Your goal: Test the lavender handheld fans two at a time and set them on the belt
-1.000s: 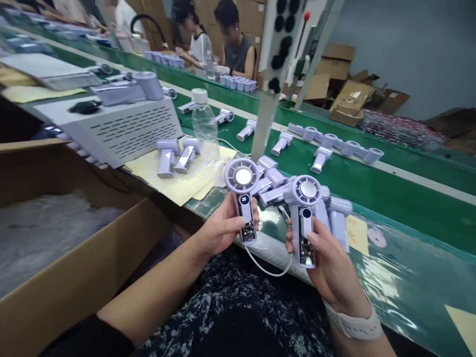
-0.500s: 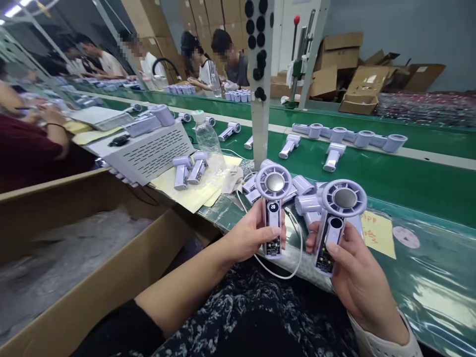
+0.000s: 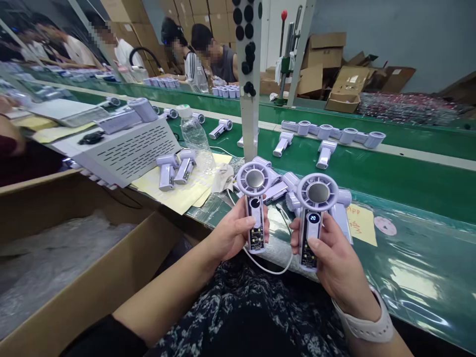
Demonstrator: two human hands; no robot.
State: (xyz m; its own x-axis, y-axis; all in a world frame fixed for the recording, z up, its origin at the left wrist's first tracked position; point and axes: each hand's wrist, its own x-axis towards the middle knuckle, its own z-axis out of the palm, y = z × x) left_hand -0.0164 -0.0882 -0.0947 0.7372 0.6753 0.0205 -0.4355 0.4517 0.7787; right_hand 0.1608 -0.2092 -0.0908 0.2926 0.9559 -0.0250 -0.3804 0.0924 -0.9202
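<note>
My left hand (image 3: 234,229) is wrapped round the handle of a lilac handheld fan (image 3: 256,179), held upright with its round head up; the thumb lies on the front panel. Its small round display looks mostly dark, and circuit board shows below. In my right hand (image 3: 336,250) is a second lilac handheld fan (image 3: 318,192), whose display reads 20; that thumb rests on the panel too. Behind both, a pile of similar fans (image 3: 277,191) lies at the bench edge, partly hidden. A white cable (image 3: 277,271) loops below the two held fans.
On the left stand a grey slotted metal box (image 3: 130,151) and a cardboard box (image 3: 122,267) holding clear plastic. Two fans (image 3: 167,171) lie on yellow paper beside a plastic bottle (image 3: 193,131). A metal post (image 3: 250,124) rises ahead before the green conveyor (image 3: 416,173). Co-workers sit across the line.
The left fan's display has gone from 20 to mostly dark, while the right fan's dark display now shows 20. The view has shifted, and both hands keep their fans.
</note>
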